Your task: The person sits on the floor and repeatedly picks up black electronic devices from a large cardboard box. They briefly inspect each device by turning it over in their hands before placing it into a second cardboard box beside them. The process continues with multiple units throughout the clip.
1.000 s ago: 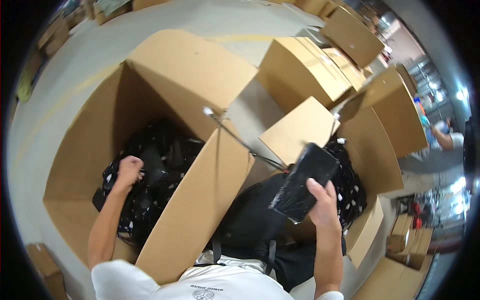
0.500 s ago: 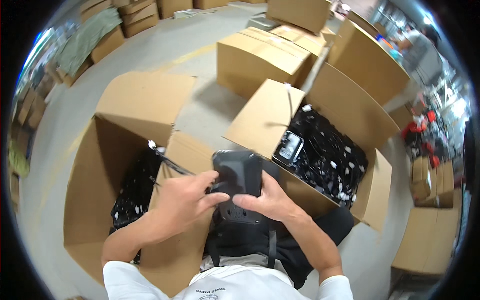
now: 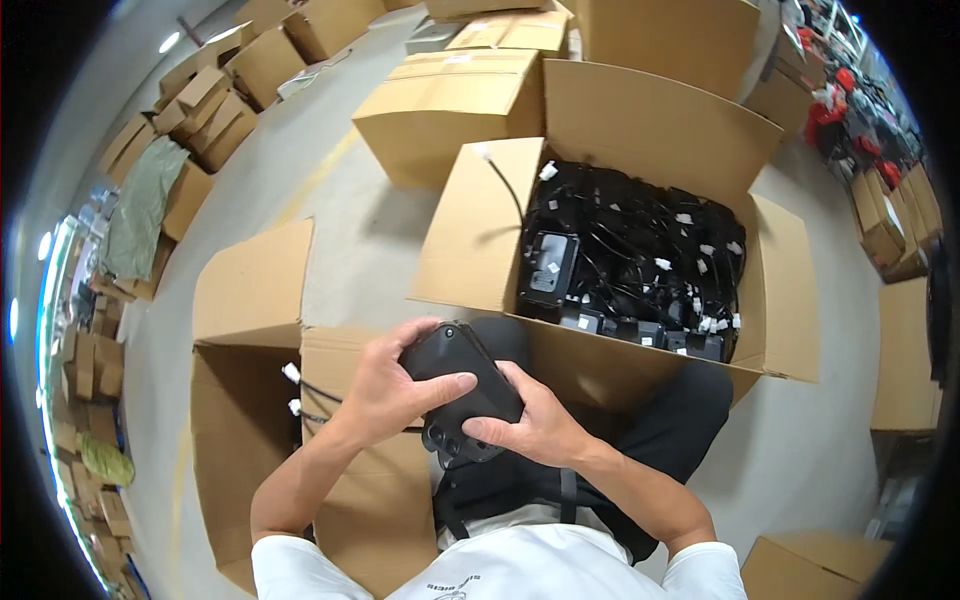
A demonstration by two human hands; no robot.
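Note:
Both my hands hold a black plastic device housing [image 3: 452,362] above my lap. It is tilted, with its matte face up and round recesses at the lower end. My left hand [image 3: 392,392] wraps its left edge, thumb lying across the face. On the opposite edge my right hand [image 3: 535,420] grips it near the lower end, thumb on top. Black cables with white connectors [image 3: 292,373] stick out to the left of my left hand, over the left box; where they attach is hidden.
An open carton [image 3: 640,360] ahead to the right holds many black cabled units [image 3: 640,250]. To my left stands another open carton [image 3: 245,440], its inside mostly dark. Closed cartons [image 3: 450,95] stand farther off, and more boxes [image 3: 215,120] line the far left.
The device has been turned: its glossy face showed before, its matte face shows now. My view has swung, so the cartons sit differently in the picture. Both hands keep hold.

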